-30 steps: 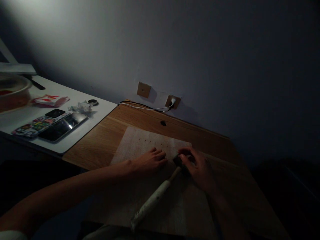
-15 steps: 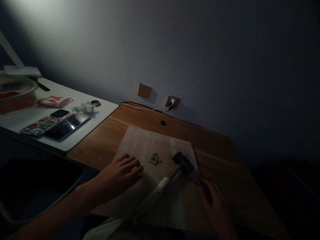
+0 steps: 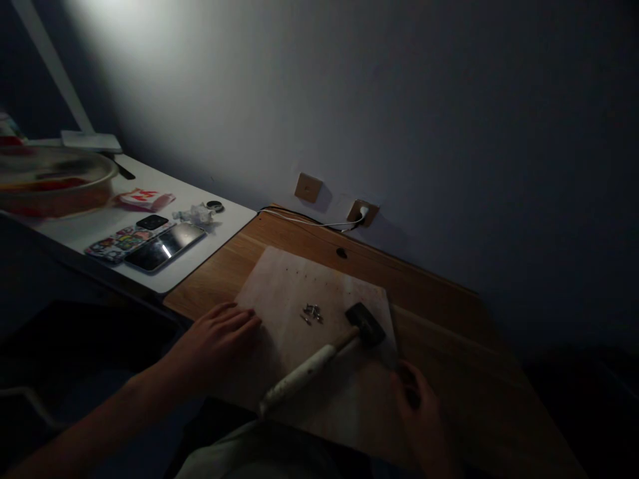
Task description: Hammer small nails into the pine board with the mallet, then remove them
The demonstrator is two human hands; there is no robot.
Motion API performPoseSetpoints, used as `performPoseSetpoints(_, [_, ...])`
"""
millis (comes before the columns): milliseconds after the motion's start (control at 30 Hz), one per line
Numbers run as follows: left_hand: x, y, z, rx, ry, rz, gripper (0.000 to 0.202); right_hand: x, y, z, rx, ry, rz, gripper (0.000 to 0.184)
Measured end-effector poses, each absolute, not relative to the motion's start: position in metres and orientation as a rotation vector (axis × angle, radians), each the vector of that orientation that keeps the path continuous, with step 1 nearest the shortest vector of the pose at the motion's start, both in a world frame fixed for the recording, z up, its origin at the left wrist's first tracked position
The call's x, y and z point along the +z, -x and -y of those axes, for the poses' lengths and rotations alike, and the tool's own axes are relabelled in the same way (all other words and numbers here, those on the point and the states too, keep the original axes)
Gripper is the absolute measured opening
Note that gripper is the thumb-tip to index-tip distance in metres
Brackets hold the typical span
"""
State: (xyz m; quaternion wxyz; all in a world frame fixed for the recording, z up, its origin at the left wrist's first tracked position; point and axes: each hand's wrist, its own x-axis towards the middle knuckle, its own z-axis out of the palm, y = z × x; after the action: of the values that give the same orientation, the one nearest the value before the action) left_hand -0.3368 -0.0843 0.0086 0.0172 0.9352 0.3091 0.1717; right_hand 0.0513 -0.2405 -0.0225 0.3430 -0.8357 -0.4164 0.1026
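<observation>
A flat wooden board (image 3: 279, 319) lies on the brown table near me. My left hand (image 3: 224, 329) is at its left edge, fingers bent over the rim. At the right edge, my right hand (image 3: 419, 406) has its thumb and fingers curled around the board's side. Between my hands a mallet (image 3: 302, 376) with a black head and a pale, worn handle rests diagonally on the board. Beyond its handle is a small pile of silvery screws or nails (image 3: 313, 313); which kind, I cannot tell. A row of small dark marks runs along the board's far side.
On the white table (image 3: 229, 229) at left are a phone (image 3: 167, 247), a patterned case (image 3: 112, 246), a red-and-white packet (image 3: 144, 198), crumpled plastic (image 3: 197, 214) and a large clear bowl (image 3: 60, 189). Cables (image 3: 309, 219) run to a wall socket (image 3: 363, 211).
My left hand has moved left from above the board to its edge. The board, with mallet and pile, has shifted slightly left on the table. The view has turned a little left.
</observation>
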Motion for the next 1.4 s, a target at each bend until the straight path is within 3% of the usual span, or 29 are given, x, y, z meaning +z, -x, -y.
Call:
performPoseSetpoints(400, [0.022,0.404,0.022,0.431,-2.699,-1.509,0.045,-0.017,0.033,0.185,0.376,1.805,1.458,0.037])
performPoseSetpoints(633, [0.021,0.41,0.02,0.516,-2.533,-1.672,0.048,-0.009,0.036,0.186,0.317,1.812,1.56,0.029])
performPoseSetpoints(933, [0.018,0.392,0.03,0.537,-2.446,-1.607,0.055,-0.007,0.015,0.192,0.315,1.947,1.529,0.04])
performPoseSetpoints(1167, [0.017,0.342,0.073,0.385,-2.783,-1.152,0.024,-0.012,-0.056,0.234,0.242,2.159,1.321,0.049])
performPoseSetpoints(1400, [0.01,0.291,0.104,0.541,-2.848,-0.891,0.02,-0.02,-0.12,0.302,0.194,2.361,1.02,0.058])
